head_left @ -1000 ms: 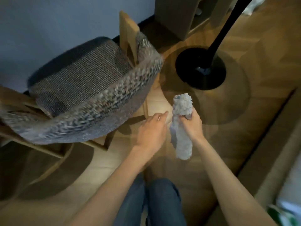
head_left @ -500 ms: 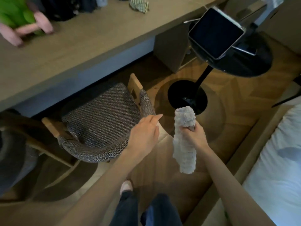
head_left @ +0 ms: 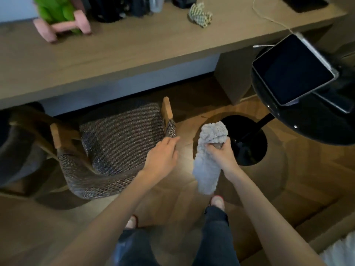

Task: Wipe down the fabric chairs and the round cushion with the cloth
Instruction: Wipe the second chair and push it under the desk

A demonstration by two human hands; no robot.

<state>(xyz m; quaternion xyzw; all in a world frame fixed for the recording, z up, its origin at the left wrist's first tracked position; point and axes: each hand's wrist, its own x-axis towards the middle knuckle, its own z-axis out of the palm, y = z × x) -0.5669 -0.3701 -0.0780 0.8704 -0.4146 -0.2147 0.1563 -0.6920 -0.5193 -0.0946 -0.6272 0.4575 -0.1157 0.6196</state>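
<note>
**Cloth held up, chair within reach**

The grey woven-fabric chair with a wooden frame (head_left: 123,137) sits with its seat partly under the front edge of the long wooden desk (head_left: 134,54), its curved back rim towards the person. To its right is a strip of open wooden floor (head_left: 297,189), then the disc base of the round black pedestal table (head_left: 311,127). The tabletop overhangs on the right, with a dark tablet (head_left: 292,70) lying on it.

Both hands are in that gap. The right hand (head_left: 222,154) is clenched round the middle of the fluffy pale-grey cloth (head_left: 208,166). The cloth is bunched into an upright roll, its top bulging above the fist and its tail hanging below, clear of the chair. The left hand (head_left: 163,156) is empty, fingers loosely extended towards the end of the chair's near arm. Touching it or just short, I can't tell from here.
</note>
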